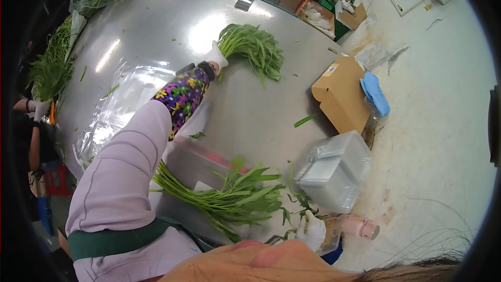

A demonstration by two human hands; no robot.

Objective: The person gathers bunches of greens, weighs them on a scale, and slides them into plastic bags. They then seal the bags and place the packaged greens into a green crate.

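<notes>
The gloved left hand (pixel 215 56) is closed on the stem ends of a bunch of greens (pixel 253 48), far out on the steel surface (pixel 156 31). The leaves point away from the hand, to the right. The right hand (pixel 311 231), near the body, grips loose stems (pixel 290 214) beside a second bunch (pixel 224 198). The label on the cardboard box (pixel 339 96) is too small to read.

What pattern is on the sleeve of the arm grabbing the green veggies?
The sleeve cover has bright flowers on black; head view.
</notes>
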